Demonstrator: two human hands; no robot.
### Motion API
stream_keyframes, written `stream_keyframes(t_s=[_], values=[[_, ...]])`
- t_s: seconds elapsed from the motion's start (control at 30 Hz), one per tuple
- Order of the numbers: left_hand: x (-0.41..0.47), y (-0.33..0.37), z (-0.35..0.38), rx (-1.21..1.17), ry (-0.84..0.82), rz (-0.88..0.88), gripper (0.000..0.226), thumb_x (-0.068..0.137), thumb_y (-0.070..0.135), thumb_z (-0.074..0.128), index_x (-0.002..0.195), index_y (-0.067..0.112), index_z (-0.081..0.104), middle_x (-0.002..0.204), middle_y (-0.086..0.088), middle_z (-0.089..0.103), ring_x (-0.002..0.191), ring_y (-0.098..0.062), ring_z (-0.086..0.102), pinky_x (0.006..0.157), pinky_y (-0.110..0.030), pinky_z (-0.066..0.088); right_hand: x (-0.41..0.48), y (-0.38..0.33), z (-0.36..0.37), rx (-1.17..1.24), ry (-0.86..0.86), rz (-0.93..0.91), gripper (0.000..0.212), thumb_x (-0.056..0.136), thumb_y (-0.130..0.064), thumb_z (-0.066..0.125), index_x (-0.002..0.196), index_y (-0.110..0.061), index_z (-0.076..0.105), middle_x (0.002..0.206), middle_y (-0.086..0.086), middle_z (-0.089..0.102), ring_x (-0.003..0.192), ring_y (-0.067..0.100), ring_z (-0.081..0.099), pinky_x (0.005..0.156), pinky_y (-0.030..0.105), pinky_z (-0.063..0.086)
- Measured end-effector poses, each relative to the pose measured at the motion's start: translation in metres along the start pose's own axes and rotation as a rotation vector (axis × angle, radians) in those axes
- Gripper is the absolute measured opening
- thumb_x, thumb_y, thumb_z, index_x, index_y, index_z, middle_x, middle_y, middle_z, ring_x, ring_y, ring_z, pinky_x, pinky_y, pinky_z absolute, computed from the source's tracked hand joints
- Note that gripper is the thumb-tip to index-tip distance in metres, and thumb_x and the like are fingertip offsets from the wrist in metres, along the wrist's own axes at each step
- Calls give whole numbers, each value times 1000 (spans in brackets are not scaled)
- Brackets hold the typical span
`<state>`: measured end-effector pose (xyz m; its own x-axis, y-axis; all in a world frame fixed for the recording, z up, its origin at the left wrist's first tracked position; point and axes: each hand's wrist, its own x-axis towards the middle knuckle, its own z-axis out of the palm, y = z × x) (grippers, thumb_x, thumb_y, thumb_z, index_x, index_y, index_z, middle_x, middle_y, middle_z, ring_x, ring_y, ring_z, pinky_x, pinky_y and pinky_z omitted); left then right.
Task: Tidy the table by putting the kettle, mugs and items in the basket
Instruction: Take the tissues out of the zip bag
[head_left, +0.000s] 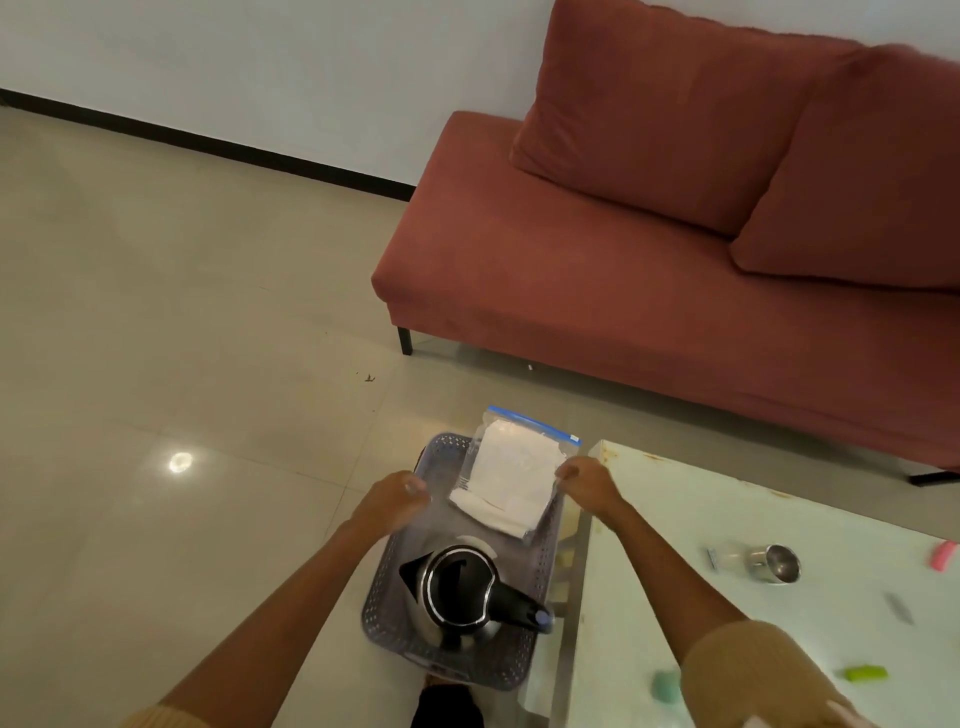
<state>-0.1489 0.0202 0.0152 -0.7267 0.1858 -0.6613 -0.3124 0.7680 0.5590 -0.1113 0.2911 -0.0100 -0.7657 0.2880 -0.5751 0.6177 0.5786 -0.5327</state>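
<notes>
Holding a zip bag (511, 475) over the far end of the basket (382, 597), so the step in hand is looking like placing the bagged item. Left hand (395, 499) is hovering at the basket's left rim with fingers curled; something pale is showing at the fingertips, maybe the bag's clear edge, but blur is making it impossible to tell whether it is gripping. Kettle (460, 592) is sitting upright in the near half of the basket, handle pointing right. The bag, clear with white contents and a blue zip strip, is lying tilted, its far edge sticking out past the far rim. Right hand (584, 480) is pinching the bag's near right corner, fingers curled on it. Next move is probably calling for laying the bag flat beyond the kettle, then reaching right for the steel mug (776, 564); the bag is looking floppy, so it needs settling before release. Table (727, 509), pale and glossy, is standing just right of the basket; the mug is lying on its side there, with a teal piece (667, 686), a green piece (865, 674) and a pink piece (943, 553) scattered well apart. Glossy beige floor (182, 338) is filling the left, a white wall (260, 62) with dark skirting is running along the far side, and a red sofa (623, 249) is standing far right.
</notes>
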Motion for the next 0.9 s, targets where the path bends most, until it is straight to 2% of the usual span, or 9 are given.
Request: stream_keyframes(t_s=[0.1,0.2,0.3,0.43,0.57,0.63,0.7,0.8,0.9], values=[[13,3,7,-31,2,63,14,85,15,59,98,13,64,90,-2,63,93,-23,62,79,-26,46,39,1,-2,216,196,244,23,81,0,54,102,5,62,110,23,63,101,36,58,87,38,47],[21,-3,18,-82,16,57,25,84,10,61,109,6,63,108,-13,67,104,-29,63,88,-32,47,56,4,7,486,120,469,30,89,-2,47,117,6,53,112,21,56,97,34,52,93,42,43],[20,-12,28,-100,-11,49,26,84,6,63,109,3,63,112,-17,66,99,-25,62,89,-30,46,52,7,18,744,36,514,32,92,-8,46,121,4,49,97,9,47,104,32,49,91,39,40],[9,-18,30,-153,-99,40,28,83,1,62,111,-1,61,114,-24,64,105,-34,61,95,-41,46,39,4,19,902,64,405,31,92,-18,51,115,2,56,96,8,52,101,30,55,69,29,37],[-11,-11,24,-153,-144,75,28,84,3,60,112,4,61,112,-15,66,110,-26,60,97,-35,45,15,0,5,928,69,251,26,93,-16,46,113,-8,61,116,7,55,92,18,56,85,33,31],[-22,-3,21,-155,-120,94,27,85,4,59,112,4,61,109,-11,66,103,-20,60,89,-28,46,-5,-1,-8,910,60,154,29,92,-10,46,115,-11,62,123,6,57,107,22,54,91,36,34],[-32,8,22,-207,-66,137,22,86,1,59,108,3,63,97,-9,66,87,-15,59,77,-20,46,-32,-3,-25,870,47,31,30,91,-4,46,112,-13,65,123,8,60,115,26,54,98,36,36],[-48,32,27,-381,-60,173,19,86,-6,58,103,2,61,82,-3,62,70,-7,58,66,-16,49,-81,-7,-54,823,6,-122,32,91,-1,46,103,-19,68,113,7,66,112,26,58,92,31,42],[-67,63,45,-605,-134,174,24,87,2,59,110,4,54,86,-5,55,65,-2,59,56,-13,45,-131,-1,-85,934,-14,-242,29,91,-4,48,109,-14,67,115,10,67,110,30,60,96,41,45]])
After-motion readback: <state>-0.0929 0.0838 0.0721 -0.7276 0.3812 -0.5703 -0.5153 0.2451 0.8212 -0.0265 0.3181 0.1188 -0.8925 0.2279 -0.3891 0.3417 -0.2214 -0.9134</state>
